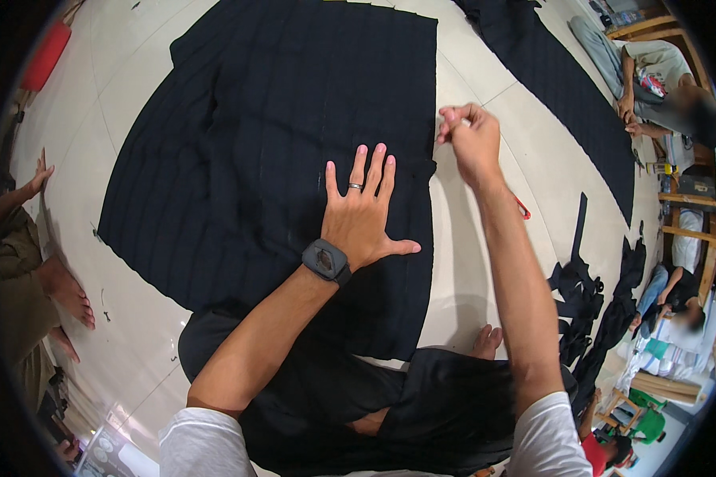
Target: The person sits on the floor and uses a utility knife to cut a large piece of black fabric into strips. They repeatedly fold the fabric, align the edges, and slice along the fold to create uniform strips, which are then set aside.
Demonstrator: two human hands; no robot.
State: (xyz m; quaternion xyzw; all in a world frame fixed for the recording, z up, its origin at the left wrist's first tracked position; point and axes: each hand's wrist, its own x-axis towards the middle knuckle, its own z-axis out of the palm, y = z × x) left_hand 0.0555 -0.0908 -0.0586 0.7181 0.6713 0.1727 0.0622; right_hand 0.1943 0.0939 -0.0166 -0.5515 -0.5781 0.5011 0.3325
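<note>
A large piece of black cloth (270, 103) with pleat-like lines lies spread over the pale tiles, with a few creases across it. My left hand (358, 211), with a ring and a dark watch on the wrist, presses flat on the cloth near its right side, fingers spread. Just off the cloth's right edge is my right hand (471, 143), thumb and fingers pinched together. Whatever it may hold is too small to make out. Beside my right forearm a thin red object (523, 208) lies on the floor, partly covered by the arm.
Another long black cloth (557, 87) stretches along the upper right. Black scraps (581, 286) lie in a heap at the right. Someone's bare foot (68, 290) and hand (41, 171) are at the left. Several people sit along the right, near wooden furniture (692, 199).
</note>
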